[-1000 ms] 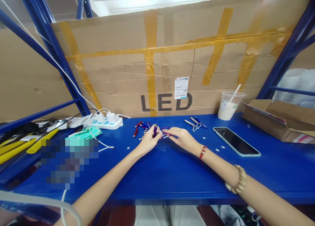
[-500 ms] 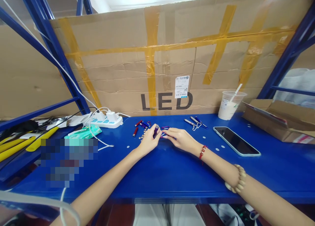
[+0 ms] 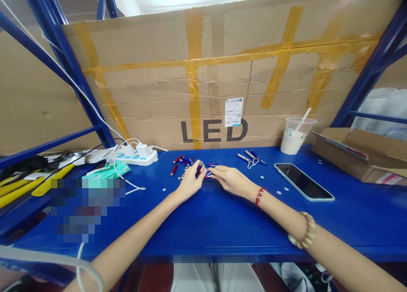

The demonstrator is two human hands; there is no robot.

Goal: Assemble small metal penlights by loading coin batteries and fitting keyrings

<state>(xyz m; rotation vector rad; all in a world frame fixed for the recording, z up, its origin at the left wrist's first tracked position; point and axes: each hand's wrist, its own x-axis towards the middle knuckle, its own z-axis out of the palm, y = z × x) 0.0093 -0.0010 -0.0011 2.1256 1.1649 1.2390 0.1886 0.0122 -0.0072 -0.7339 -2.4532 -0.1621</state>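
My left hand (image 3: pixel 188 184) is closed around a small purple mini flashlight (image 3: pixel 199 170), its end showing above the fingers. Just to the right, my right hand (image 3: pixel 233 179) pinches a purple carabiner clip (image 3: pixel 208 175) close to the flashlight; whether the two are joined is too small to tell. Another purple carabiner (image 3: pixel 212 165) lies behind the right fingertips. Beyond my left hand are red mini flashlights (image 3: pixel 173 170) and blue ones (image 3: pixel 183 161), with several small round button cells (image 3: pixel 182 177) partly hidden by the hand.
Silver and blue mini flashlights (image 3: pixel 244 157) with clips lie at back right. A phone (image 3: pixel 303 182), a plastic cup (image 3: pixel 294 137) and an open carton (image 3: pixel 352 160) stand right. To the left are a power strip (image 3: pixel 140 158), a green packet (image 3: pixel 106 172) and yellow-handled tools (image 3: pixel 54 182).
The view has shifted very slightly. Both hands keep nearly the same pose, the left still around the purple flashlight and the right still at the carabiner.
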